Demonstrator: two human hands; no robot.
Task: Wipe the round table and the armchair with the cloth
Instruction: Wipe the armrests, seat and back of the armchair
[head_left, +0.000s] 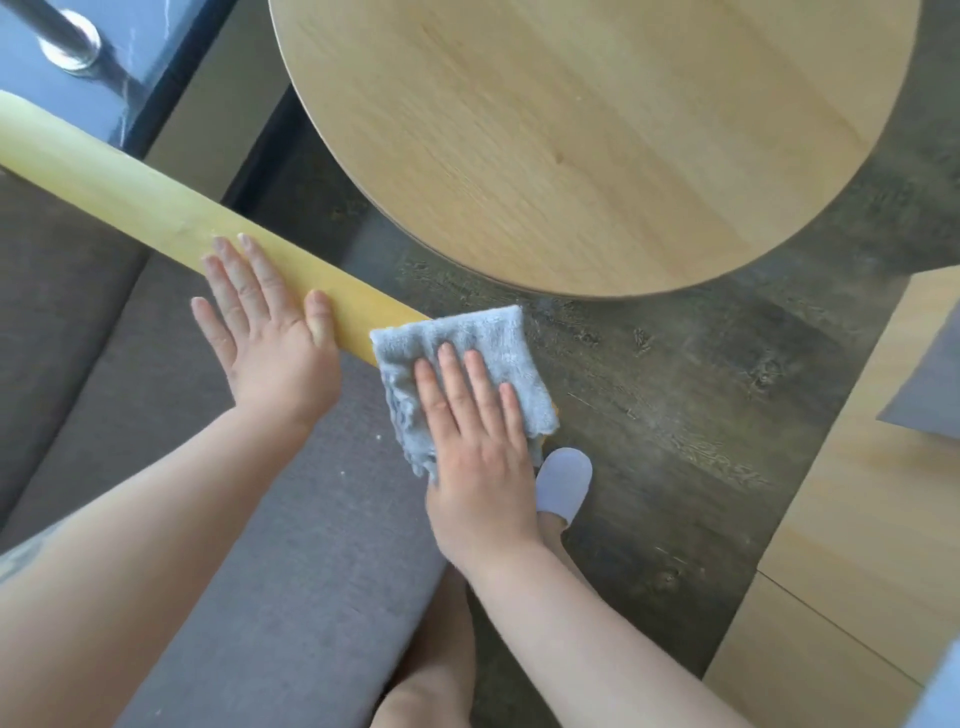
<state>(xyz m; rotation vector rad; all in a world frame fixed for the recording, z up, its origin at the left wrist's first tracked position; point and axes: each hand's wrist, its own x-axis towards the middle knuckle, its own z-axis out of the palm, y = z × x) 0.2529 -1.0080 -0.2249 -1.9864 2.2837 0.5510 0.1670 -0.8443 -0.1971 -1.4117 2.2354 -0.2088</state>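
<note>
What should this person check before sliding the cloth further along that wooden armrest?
1. Cloth lies over the near end of the armrest: ok.
2. Right hand presses flat on the cloth, fingers straight: ok.
3. Left hand rests flat on the armrest, right in the cloth's path: not ok, move it first.
4. Armrest beyond the left hand is bare: ok.
5. Round table stands apart from the armrest: ok.
6. Whether the cloth is damp or clean underneath: cannot tell.
</note>
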